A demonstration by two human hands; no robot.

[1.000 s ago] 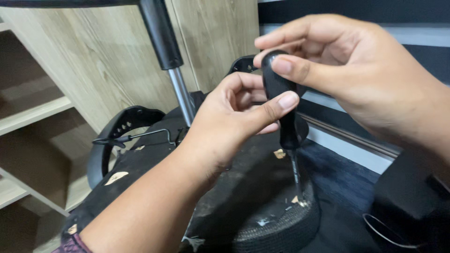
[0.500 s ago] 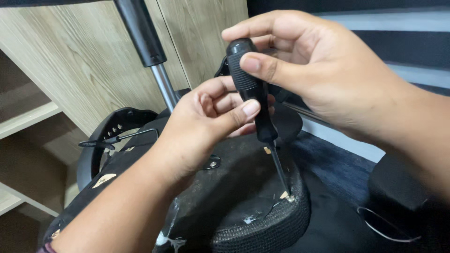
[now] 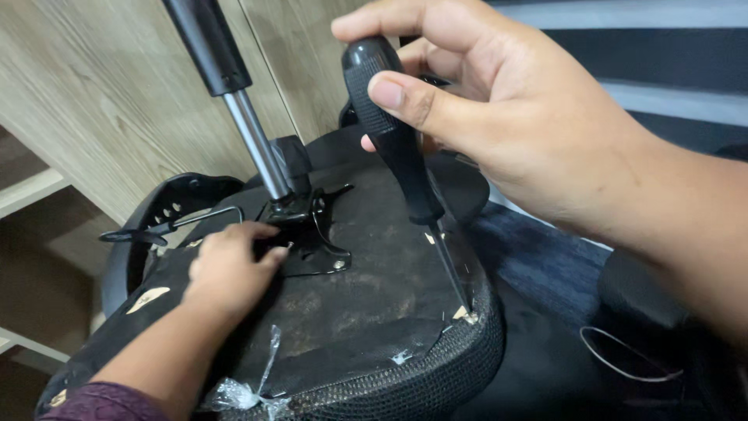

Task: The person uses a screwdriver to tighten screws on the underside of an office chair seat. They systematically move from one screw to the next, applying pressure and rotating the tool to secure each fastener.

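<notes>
Right hand (image 3: pixel 506 132): fingers grasping black screwdriver (image 3: pixel 393 132), tip at the upturned chair seat's (image 3: pixel 374 312) edge. Left hand (image 3: pixel 226 277): loosely curled, resting beside the metal mechanism plate (image 3: pixel 312 234). Advice: keep shaft square, press firmly.

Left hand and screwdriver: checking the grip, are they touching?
Apart. The head view shows the left hand down on the seat base, away from the screwdriver in the right hand.
</notes>
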